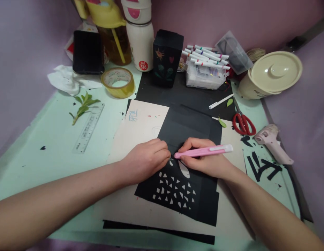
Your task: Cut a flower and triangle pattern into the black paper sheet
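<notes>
My right hand (203, 157) grips a pink pen-shaped craft knife (201, 151) with a white end, its tip low over a sheet of black paper (188, 129). Many small triangular cut-outs and a larger leaf-shaped one show pale in the lower half of the paper. My left hand (151, 157) rests on the paper's left side, fingers curled and pressed together close to the knife's tip. Whatever lies between those fingers is hidden. Beneath the black paper is a pale board (133, 146).
A tape roll (118, 82), a clear ruler (89, 129) and a leafy sprig (83, 107) lie left. Bottles, a black decorated box (167, 57) and several markers (206, 55) stand behind. Red-handled scissors (243, 123), a glue gun (273, 143) and black scraps (263, 167) lie right.
</notes>
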A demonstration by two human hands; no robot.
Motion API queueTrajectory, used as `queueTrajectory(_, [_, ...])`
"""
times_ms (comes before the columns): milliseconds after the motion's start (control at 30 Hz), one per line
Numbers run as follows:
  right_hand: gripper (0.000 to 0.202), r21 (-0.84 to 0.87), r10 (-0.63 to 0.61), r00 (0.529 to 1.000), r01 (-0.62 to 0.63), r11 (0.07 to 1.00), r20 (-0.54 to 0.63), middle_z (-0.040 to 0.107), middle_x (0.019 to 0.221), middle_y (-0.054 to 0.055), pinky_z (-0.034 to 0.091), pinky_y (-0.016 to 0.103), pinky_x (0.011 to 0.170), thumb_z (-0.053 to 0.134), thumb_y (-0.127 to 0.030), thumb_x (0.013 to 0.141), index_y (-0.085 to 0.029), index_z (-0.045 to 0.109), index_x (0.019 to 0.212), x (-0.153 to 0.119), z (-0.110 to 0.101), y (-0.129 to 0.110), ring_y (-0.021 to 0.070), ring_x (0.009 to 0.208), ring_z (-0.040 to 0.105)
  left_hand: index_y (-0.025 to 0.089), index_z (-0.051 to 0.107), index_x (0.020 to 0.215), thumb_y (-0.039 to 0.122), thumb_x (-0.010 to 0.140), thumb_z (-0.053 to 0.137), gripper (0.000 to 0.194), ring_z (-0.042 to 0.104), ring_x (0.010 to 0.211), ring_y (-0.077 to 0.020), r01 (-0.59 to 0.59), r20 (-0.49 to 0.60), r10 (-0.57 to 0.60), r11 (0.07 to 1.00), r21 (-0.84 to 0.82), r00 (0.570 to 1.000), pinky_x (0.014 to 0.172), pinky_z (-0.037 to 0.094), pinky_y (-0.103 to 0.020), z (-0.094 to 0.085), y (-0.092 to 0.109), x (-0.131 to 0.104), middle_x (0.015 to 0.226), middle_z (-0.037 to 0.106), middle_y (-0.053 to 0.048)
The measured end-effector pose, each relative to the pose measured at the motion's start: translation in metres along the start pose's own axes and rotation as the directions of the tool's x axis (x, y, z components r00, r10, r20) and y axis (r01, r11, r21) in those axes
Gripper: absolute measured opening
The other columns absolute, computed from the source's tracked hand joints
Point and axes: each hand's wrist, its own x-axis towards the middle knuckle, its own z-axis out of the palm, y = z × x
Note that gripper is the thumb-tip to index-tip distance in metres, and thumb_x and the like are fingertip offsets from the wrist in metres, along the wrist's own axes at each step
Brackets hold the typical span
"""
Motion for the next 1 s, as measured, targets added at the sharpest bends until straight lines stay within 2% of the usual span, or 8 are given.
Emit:
queueTrajectory(233, [0.004, 0.136, 0.193, 0.981, -0.195, 0.971, 0.025, 0.067, 0.063, -0.001, 0.039, 0.019, 0.046, 0.072, -0.017, 0.075, -0.018, 0.069, 0.076, 0.0035, -0.0005, -0.0056, 0.0105, 0.054, 0.056, 0.015, 0.066, 0.091, 0.021, 0.101, 0.043, 0.025, 0.054, 0.079, -0.0168, 0.012, 0.037, -0.012, 1.0, -0.003, 0.999, 0.069, 0.045, -0.028, -0.0017, 0.0003, 0.0006, 0.085, 0.061, -0.004])
queueTrajectory(300, [0.005, 0.156, 0.215, 0.976, -0.217, 0.964, 0.03, 0.067, 0.062, -0.001, 0.04, 0.019, 0.046, 0.073, -0.018, 0.074, -0.018, 0.068, 0.075, 0.0042, -0.0007, -0.007, 0.0105, 0.054, 0.056, 0.015, 0.065, 0.092, 0.02, 0.102, 0.042, 0.025, 0.054, 0.079, -0.0167, 0.011, 0.045, -0.011, 1.0, -0.007, 0.999, 0.069, 0.045, -0.028, -0.0022, 0.0002, 0.0007, 0.085, 0.06, -0.004])
queueTrajectory(733, [0.006, 0.134, 0.187, 0.982, -0.186, 0.973, -0.001, 0.065, 0.058, -0.001, 0.037, 0.018, 0.044, 0.073, -0.021, 0.074, -0.017, 0.068, 0.073, 0.004, -0.0018, -0.0075, 0.0092, 0.05, 0.053, 0.014, 0.067, 0.092, 0.021, 0.102, 0.044, 0.025, 0.055, 0.078, -0.0168, -0.01, 0.004, 0.01, 1.0, 0.004, 1.0, 0.069, 0.047, -0.029, -0.0011, 0.0003, 0.0015, 0.085, 0.061, -0.005])
queueTrajectory(1000, [0.006, 0.081, 0.147, 0.987, -0.141, 0.987, -0.063, 0.068, 0.065, 0.0, 0.035, 0.018, 0.044, 0.071, -0.022, 0.073, -0.016, 0.071, 0.074, 0.0058, -0.0031, -0.0056, 0.0088, 0.052, 0.052, 0.015, 0.067, 0.091, 0.024, 0.102, 0.043, 0.028, 0.056, 0.076, -0.0161, -0.031, -0.041, 0.034, 0.997, 0.069, 0.999, 0.068, 0.047, -0.027, 0.0003, -0.0005, -0.0001, 0.082, 0.062, -0.005])
